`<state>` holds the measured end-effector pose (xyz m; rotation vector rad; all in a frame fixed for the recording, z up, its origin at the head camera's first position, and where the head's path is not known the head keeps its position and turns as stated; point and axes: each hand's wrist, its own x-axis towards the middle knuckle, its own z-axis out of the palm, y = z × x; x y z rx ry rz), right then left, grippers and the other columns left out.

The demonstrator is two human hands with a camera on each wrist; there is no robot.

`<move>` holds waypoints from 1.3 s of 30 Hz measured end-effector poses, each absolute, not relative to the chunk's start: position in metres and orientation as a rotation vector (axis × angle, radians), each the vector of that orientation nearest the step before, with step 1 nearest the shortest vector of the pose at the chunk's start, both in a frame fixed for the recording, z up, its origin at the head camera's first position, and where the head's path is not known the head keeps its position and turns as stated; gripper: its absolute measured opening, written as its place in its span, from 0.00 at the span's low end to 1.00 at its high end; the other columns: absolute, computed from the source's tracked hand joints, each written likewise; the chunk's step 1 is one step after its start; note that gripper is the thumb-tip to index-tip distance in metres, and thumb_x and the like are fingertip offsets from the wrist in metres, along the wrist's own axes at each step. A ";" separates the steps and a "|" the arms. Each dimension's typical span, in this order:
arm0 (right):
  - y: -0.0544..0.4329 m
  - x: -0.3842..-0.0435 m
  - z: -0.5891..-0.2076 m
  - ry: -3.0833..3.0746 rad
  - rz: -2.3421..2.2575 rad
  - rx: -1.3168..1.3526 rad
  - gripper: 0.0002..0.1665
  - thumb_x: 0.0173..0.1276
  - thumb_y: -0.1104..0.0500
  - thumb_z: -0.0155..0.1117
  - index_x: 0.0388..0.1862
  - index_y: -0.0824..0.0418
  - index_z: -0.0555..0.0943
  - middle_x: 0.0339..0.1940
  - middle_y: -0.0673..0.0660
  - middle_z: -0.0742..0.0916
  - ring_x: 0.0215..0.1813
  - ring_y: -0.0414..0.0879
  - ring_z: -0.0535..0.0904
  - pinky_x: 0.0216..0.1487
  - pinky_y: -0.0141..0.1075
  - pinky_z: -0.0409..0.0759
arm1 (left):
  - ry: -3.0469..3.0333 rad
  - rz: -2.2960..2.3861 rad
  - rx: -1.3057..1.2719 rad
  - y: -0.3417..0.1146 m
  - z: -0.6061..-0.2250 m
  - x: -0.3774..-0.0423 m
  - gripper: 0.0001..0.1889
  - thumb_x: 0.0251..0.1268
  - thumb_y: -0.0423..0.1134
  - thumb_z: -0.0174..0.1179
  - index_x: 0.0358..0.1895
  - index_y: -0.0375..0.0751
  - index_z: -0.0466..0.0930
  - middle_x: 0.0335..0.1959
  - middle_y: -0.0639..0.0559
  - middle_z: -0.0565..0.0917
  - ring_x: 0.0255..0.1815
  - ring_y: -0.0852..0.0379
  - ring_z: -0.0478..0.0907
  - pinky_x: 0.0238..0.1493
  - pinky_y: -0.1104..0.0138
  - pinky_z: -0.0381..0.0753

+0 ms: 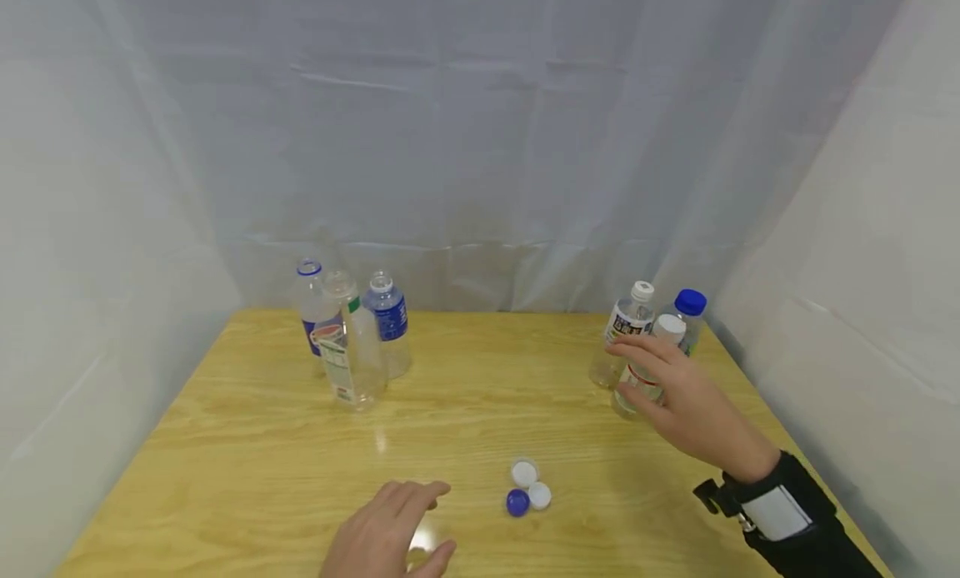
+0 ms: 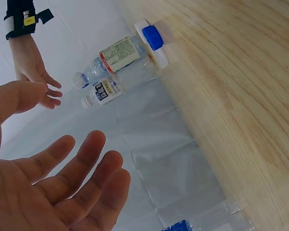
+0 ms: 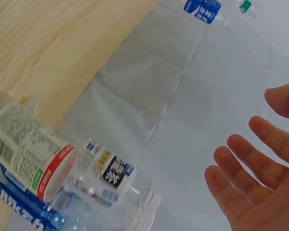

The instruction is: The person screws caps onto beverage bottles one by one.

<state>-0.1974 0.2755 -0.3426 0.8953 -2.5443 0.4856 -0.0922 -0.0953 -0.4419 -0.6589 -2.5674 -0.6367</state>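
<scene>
My right hand (image 1: 697, 403) hovers by three capped bottles at the table's right, fingers loosely spread and holding nothing. It partly covers the front bottle with a white cap (image 1: 670, 329). Behind stand a bottle with a dark-and-white label (image 1: 626, 321) and one with a blue cap (image 1: 690, 302). The right wrist view shows a gap between the fingers and the green-and-red labelled bottle (image 3: 31, 149). My left hand (image 1: 386, 532) is at the table's front, fingers parted and empty. Right of it lie a blue cap (image 1: 517, 502) and two white caps (image 1: 539, 495).
At the left stand three uncapped bottles: one with a blue-rimmed mouth (image 1: 309, 282), a tall clear one (image 1: 363, 353) and one with a blue label (image 1: 390, 321). A pale sheet (image 1: 480, 161) hangs behind the wooden table (image 1: 480, 370) and along both sides.
</scene>
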 end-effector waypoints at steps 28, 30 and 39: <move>0.227 -0.144 -0.382 -2.607 0.574 1.085 0.35 0.69 0.52 0.70 0.73 0.47 0.70 0.69 0.45 0.77 0.67 0.41 0.75 0.58 0.41 0.83 | -2.686 -0.621 -0.696 -0.099 -0.437 -0.093 0.22 0.56 0.56 0.71 0.52 0.50 0.83 0.39 0.65 0.83 0.39 0.67 0.78 0.29 0.74 0.77; 0.225 -0.141 -0.386 -2.589 0.578 1.105 0.35 0.68 0.53 0.70 0.73 0.48 0.71 0.68 0.46 0.78 0.66 0.41 0.75 0.57 0.41 0.83 | -2.675 -0.606 -0.701 -0.100 -0.437 -0.093 0.22 0.57 0.56 0.70 0.51 0.50 0.83 0.39 0.65 0.83 0.39 0.66 0.78 0.29 0.74 0.77; 0.215 -0.132 -0.399 -2.585 0.573 1.132 0.33 0.68 0.51 0.71 0.71 0.48 0.73 0.67 0.43 0.78 0.64 0.40 0.76 0.57 0.41 0.83 | -2.716 -0.600 -0.687 -0.101 -0.437 -0.094 0.22 0.56 0.55 0.71 0.52 0.51 0.83 0.38 0.65 0.82 0.39 0.66 0.78 0.29 0.74 0.77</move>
